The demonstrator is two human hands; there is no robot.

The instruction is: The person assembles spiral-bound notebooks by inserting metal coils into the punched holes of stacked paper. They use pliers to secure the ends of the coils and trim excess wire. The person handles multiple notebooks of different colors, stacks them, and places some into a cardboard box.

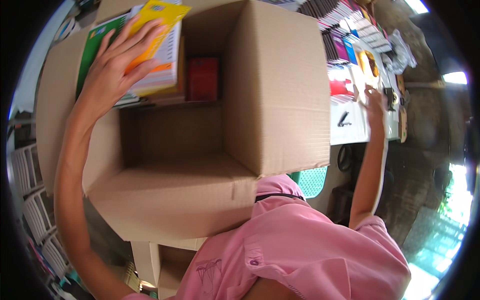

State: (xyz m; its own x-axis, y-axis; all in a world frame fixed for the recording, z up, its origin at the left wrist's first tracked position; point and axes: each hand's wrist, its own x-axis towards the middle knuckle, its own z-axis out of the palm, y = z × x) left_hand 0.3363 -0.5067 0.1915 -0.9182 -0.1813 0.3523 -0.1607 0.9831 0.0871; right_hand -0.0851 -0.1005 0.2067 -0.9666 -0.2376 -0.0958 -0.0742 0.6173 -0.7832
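Observation:
A large cardboard box [295, 95] stands open in front of me. In its far left part is a stack of notebooks with green, white and yellow covers. My left hand [120, 67] lies over the stack, fingers spread across a yellow notebook [172, 14] that sits askew on top. Beside it is a green notebook [94, 52]. Deeper in the box lies a red book or block [203, 79]. My right hand [375, 104] is stretched out over the white table at right, close to a yellow and brown object [369, 64]; its fingers are small and blurred.
The white table [350, 132] holds rows of stacked notebooks [337, 47], a small black tool [344, 119] and a clear plastic bag [398, 52]. A green plastic chair [311, 181] stands below the table edge. White slatted racks [37, 210] line the left side.

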